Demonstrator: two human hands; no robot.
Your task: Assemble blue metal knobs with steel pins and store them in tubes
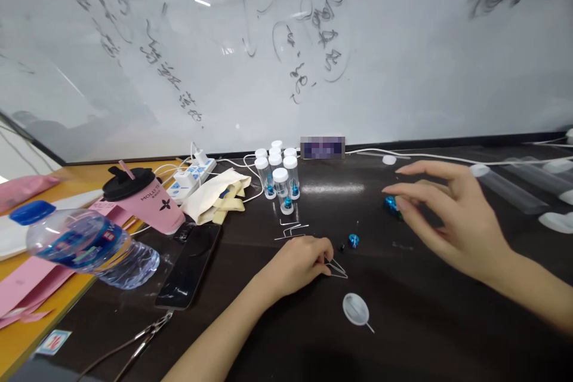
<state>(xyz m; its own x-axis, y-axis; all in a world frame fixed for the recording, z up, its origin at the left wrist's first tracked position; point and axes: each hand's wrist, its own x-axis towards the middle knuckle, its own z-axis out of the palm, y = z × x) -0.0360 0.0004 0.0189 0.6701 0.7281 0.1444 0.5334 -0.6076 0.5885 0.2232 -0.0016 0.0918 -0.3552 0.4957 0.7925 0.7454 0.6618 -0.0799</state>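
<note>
My left hand (pixel 299 262) rests on the dark table (pixel 421 322) with its fingers curled, pinching a thin bent metal wire (pixel 338 268). More bent wires (pixel 293 230) lie just beyond it. My right hand (pixel 443 209) hovers above the table at the right, fingers spread and holding nothing, just right of a small blue part (pixel 391 204). Another small blue part (pixel 353 240) lies between the hands. A white cap (pixel 356 309) with a thin pin lies near the front.
Several clear vials with white caps (pixel 280 176) stand at the back centre. At the left are a water bottle (pixel 85 245), a pink cup (pixel 143 197), a phone (pixel 190 265), a power strip (pixel 192 176) and pliers (pixel 134 346). Clear tubes (pixel 505 188) lie at the right.
</note>
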